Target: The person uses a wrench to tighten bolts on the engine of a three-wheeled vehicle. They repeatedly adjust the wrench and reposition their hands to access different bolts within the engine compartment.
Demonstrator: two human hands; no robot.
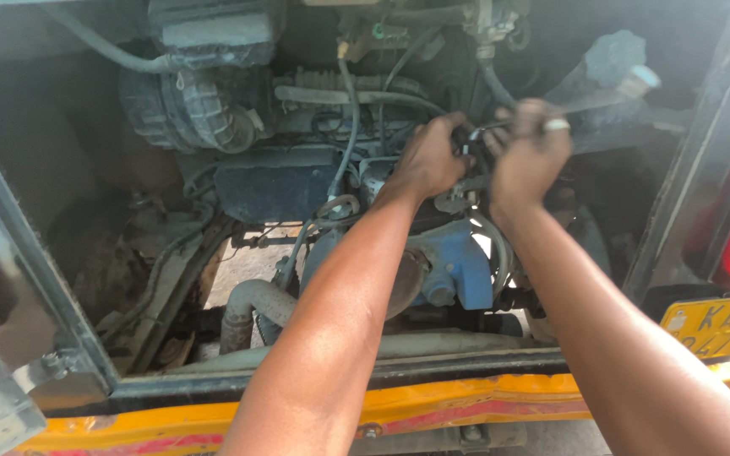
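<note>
Both hands deep in a small vehicle's rear engine bay, working one fitting at the top of the engine.

The left hand (429, 159) is curled shut around a small dark fitting (466, 145); just beside it the right hand (527, 154), ring on one finger, is fisted on a slim metal tool (589, 101) running up and away to the right. It reads as a loosening or tightening step; next calls for bracing the fitting while turning. Below the hands sits the blue engine block (458, 266), hoses (350, 127) to their left, the yellow bumper (466, 401) nearest.

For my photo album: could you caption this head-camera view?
Both hands, left hand and right hand, grip a small engine part deep inside an open, yellow-trimmed engine bay.
</note>
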